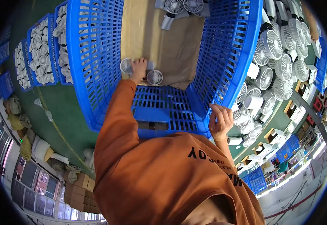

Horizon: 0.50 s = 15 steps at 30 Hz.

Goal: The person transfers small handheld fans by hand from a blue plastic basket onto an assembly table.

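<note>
A large blue plastic crate [92,75] with slatted walls stands before me, brown cardboard lining its bottom. My left hand [139,70] reaches down inside, at the near left, its fingers closed over the handle of a small white handheld fan [126,65]. The hand hides part of this fan. Beside it, to the right, lies a second handheld fan [154,77]. Several more fans [174,6] rest at the crate's far end. My right hand [221,120] is at the near right corner by the rim, fingers loosely bent and apart, holding nothing.
Right of the crate, many white fans [283,67] are heaped close together. Small boxes [274,134] line up beyond them. On the left, blue crates [41,52] full of white parts stand on the green floor [58,108]. Cardboard cartons [79,193] are stacked at the lower left.
</note>
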Each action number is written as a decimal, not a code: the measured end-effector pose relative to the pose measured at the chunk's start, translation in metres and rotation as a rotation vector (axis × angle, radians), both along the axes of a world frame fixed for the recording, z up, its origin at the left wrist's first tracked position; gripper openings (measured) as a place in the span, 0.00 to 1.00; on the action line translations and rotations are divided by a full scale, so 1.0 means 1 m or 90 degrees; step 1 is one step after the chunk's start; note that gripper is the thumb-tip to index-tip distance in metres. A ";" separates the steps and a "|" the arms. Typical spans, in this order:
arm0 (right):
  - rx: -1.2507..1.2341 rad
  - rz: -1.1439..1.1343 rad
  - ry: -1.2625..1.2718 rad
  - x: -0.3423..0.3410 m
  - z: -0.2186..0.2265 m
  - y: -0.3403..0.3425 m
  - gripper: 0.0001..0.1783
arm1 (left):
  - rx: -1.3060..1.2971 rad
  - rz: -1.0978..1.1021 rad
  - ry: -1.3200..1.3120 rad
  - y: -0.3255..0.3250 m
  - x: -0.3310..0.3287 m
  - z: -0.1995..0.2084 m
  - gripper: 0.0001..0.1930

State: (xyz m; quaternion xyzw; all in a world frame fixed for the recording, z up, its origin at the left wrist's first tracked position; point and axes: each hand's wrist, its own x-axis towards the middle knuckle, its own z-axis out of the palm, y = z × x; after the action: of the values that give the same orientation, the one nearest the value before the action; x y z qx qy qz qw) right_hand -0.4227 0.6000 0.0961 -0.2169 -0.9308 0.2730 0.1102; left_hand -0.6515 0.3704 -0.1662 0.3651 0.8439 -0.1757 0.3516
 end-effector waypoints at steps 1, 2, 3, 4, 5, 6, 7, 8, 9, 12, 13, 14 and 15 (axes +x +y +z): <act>0.004 0.002 -0.004 -0.001 0.000 0.002 0.19 | -0.040 0.016 -0.015 0.003 -0.009 -0.004 0.37; 0.012 -0.003 -0.001 -0.002 -0.001 0.005 0.19 | -0.122 0.010 -0.061 0.003 -0.018 -0.015 0.29; 0.000 0.003 0.005 -0.002 -0.002 0.006 0.19 | -0.111 0.014 -0.045 -0.004 -0.016 -0.020 0.25; -0.009 0.004 0.006 0.000 -0.003 0.008 0.19 | -0.103 0.040 -0.096 -0.001 -0.017 -0.015 0.26; 0.002 -0.001 0.011 0.002 -0.002 0.010 0.19 | -0.036 0.074 -0.195 -0.010 -0.018 -0.015 0.26; -0.008 0.002 0.013 0.003 -0.002 0.011 0.19 | 0.033 0.105 -0.293 -0.018 -0.019 -0.018 0.26; -0.016 -0.001 0.010 0.006 -0.004 0.013 0.19 | 0.018 0.083 -0.397 -0.005 -0.020 -0.009 0.29; -0.022 0.009 0.023 0.005 -0.004 0.014 0.19 | 0.023 0.006 -0.365 -0.023 -0.014 -0.021 0.35; -0.003 -0.010 0.014 0.010 -0.006 0.016 0.19 | 0.017 -0.042 -0.313 -0.003 -0.003 -0.004 0.39; -0.024 0.005 0.017 0.010 -0.005 0.015 0.20 | -0.182 0.022 -0.504 0.015 -0.012 -0.018 0.37; -0.012 0.002 0.023 0.009 -0.002 0.015 0.20 | -0.224 0.016 -0.575 0.015 -0.016 -0.035 0.35; -0.015 0.001 0.023 0.010 -0.003 0.015 0.20 | -0.274 0.031 -0.589 0.032 -0.020 -0.020 0.31; -0.017 0.000 0.023 0.010 -0.004 0.014 0.20 | -0.243 0.062 -0.588 0.014 -0.014 -0.050 0.29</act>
State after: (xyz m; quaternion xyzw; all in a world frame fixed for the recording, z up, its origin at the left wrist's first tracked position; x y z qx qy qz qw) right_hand -0.4126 0.6139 0.0921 -0.2132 -0.9249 0.2894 0.1241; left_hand -0.6654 0.3848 -0.2159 0.2942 0.5689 -0.1300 0.7569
